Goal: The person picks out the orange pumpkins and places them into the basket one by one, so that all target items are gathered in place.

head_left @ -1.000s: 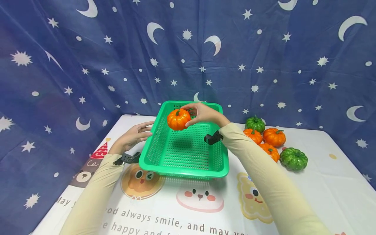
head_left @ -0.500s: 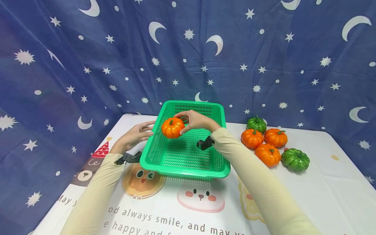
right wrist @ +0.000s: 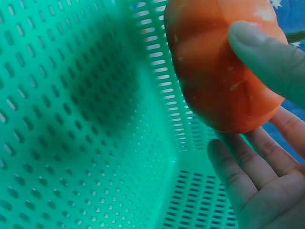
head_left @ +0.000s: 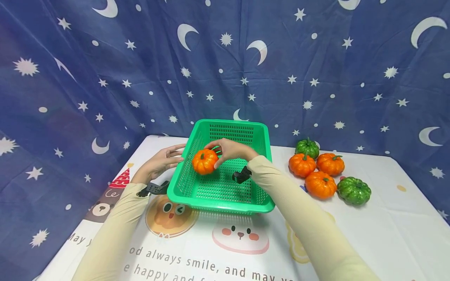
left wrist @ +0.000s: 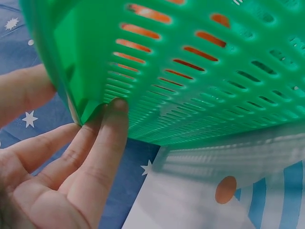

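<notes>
My right hand (head_left: 230, 150) holds a small glossy orange pumpkin (head_left: 205, 161) inside the green basket (head_left: 225, 206), near its left wall. In the right wrist view the thumb (right wrist: 248, 36) lies on the pumpkin's side, with the other fingers around its lower part. A dark shadow falls on the perforated plastic beside it. My left hand (head_left: 159, 163) is at the basket's left rim. From the left wrist view, its fingertips (left wrist: 117, 105) touch the outer wall just under the rim, fingers mostly straight. Orange shows through the slots there.
To the basket's right sit several orange pumpkins (head_left: 320, 185) and two green ones, the nearer green pumpkin (head_left: 353, 191) at the group's right edge. A printed white cloth (head_left: 393, 234) covers the table. A blue star-and-moon curtain (head_left: 281, 70) hangs behind.
My right hand has moved left and down with the orange pumpkin, deeper into the basket. The sleeve no longer covers the pumpkins at the right. My left hand has stayed at the rim.
</notes>
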A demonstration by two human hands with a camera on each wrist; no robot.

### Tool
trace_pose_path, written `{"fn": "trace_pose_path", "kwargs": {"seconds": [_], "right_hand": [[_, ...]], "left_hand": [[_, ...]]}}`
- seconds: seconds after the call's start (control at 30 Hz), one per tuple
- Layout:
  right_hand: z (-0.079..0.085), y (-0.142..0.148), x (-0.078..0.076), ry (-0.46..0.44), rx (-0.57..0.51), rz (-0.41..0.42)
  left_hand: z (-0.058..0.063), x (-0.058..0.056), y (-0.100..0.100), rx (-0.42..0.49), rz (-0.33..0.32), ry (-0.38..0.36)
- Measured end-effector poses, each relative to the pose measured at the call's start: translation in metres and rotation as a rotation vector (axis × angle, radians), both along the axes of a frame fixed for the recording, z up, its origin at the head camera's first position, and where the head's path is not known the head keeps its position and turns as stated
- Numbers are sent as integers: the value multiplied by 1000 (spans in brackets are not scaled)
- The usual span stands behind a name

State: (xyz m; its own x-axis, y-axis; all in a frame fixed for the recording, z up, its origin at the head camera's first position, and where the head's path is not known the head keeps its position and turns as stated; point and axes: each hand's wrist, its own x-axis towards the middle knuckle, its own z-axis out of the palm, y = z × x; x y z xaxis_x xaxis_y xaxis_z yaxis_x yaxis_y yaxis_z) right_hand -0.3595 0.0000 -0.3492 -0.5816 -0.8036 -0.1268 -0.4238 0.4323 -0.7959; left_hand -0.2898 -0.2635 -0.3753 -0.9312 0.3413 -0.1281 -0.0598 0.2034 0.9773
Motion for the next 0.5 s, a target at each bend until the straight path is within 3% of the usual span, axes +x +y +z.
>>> {"fn": "trace_pose_path", "kwargs": {"seconds": [0.5], "right_hand": [[-9, -8, 5, 14, 137, 74]], "left_hand": [[1, -1, -1, -13, -9, 4]]}}
